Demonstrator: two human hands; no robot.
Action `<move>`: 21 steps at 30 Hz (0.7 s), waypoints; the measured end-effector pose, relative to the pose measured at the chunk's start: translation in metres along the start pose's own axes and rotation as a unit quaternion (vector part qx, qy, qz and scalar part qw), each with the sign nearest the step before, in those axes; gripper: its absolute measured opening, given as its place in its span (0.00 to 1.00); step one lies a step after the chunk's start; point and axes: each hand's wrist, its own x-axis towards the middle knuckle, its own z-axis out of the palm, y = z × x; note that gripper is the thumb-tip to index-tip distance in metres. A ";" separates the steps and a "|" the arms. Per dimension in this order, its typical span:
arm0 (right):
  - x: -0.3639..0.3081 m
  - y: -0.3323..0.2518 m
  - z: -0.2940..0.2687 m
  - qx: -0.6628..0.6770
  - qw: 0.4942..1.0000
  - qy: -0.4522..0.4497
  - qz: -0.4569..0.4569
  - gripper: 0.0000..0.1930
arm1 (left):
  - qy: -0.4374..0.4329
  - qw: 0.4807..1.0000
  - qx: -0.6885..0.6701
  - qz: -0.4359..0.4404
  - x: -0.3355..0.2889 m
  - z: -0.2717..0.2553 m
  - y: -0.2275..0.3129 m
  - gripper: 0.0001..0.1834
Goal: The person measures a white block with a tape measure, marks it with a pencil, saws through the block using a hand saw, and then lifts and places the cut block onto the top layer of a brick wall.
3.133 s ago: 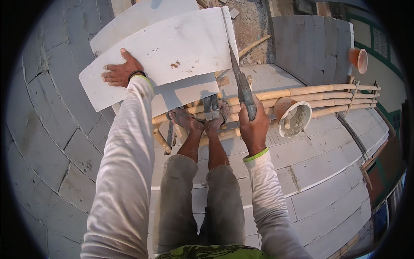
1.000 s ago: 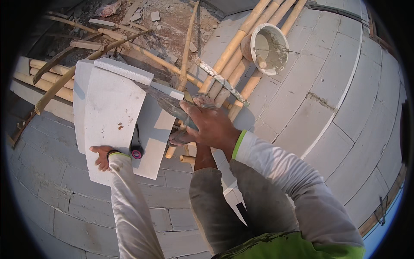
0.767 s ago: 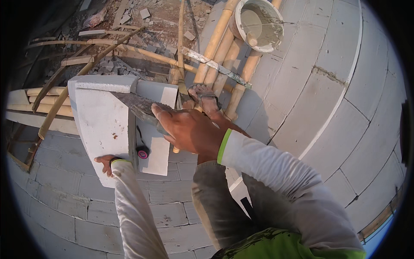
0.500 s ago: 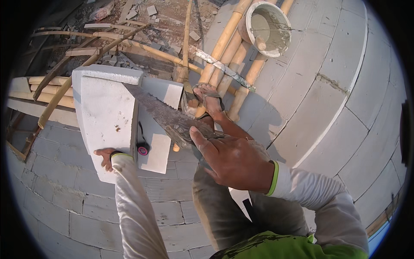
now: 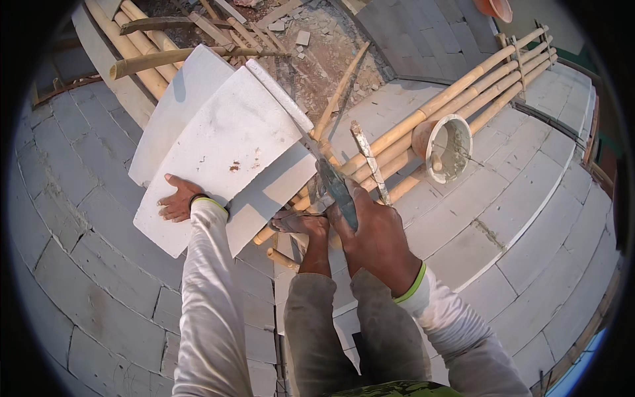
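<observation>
A white lightweight concrete block (image 5: 225,132) lies tilted on top of other white blocks (image 5: 175,109). My left hand (image 5: 177,198) rests flat on its near left end, fingers spread. My right hand (image 5: 374,231) is wrapped round the grey-green handle of a hand saw (image 5: 337,192). The saw points away from me toward the block's right end, with its blade seen nearly edge-on. Along that end runs a narrow white strip (image 5: 279,96); whether it is cut free I cannot tell. My sandalled foot (image 5: 297,221) is beside the blocks, below the saw.
Several bamboo poles (image 5: 456,99) run toward the far right. A mortar-smeared bucket (image 5: 448,149) leans by them, with a mortar-crusted wooden strip (image 5: 370,159) nearer. Broken rubble (image 5: 317,46) lies beyond the blocks. Grey block paving (image 5: 99,278) spreads on the left.
My view has turned, so the blocks and bucket appear shifted. The saw has gone from broadside to nearly edge-on, still in my right hand. My left hand remains on the block.
</observation>
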 end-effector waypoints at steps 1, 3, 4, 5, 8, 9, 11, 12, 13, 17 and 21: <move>0.057 -0.001 0.026 -0.031 0.996 0.071 -0.051 0.21 | -0.006 1.000 0.000 -0.002 0.001 0.000 -0.006 0.56; 0.114 0.005 0.028 -0.045 0.984 0.146 -0.092 0.19 | -0.021 0.999 0.018 -0.022 -0.017 0.014 0.004 0.56; 0.115 0.010 0.031 -0.045 0.984 0.142 -0.101 0.19 | -0.007 1.000 0.001 -0.016 -0.020 0.014 0.002 0.56; 0.102 0.017 0.042 -0.041 0.987 0.125 -0.089 0.20 | -0.012 1.000 0.025 -0.003 -0.012 0.012 -0.020 0.56; -0.033 0.032 0.013 0.019 0.996 0.054 -0.072 0.31 | 0.026 1.000 0.012 -0.008 0.022 0.002 -0.015 0.56; -0.065 0.034 -0.004 0.001 0.995 0.060 -0.084 0.31 | 0.025 1.000 0.014 -0.008 0.017 0.001 -0.010 0.56; -0.075 0.030 -0.012 -0.014 0.994 0.064 -0.087 0.32 | 0.016 1.000 0.006 0.008 0.010 0.000 -0.004 0.56; -0.058 0.025 -0.006 -0.005 0.995 0.067 -0.076 0.29 | 0.012 1.000 0.005 0.010 0.001 -0.002 -0.002 0.56; -0.031 0.020 0.000 0.006 0.995 0.072 -0.072 0.26 | 0.011 1.000 0.003 0.013 0.000 -0.001 0.000 0.56; 0.103 0.031 0.025 -0.017 0.990 0.130 -0.056 0.22 | -0.014 1.000 0.014 -0.005 -0.025 0.009 0.003 0.56; -0.002 0.050 0.027 0.034 0.998 0.013 -0.049 0.28 | 0.028 1.000 0.008 0.002 0.026 -0.002 -0.012 0.56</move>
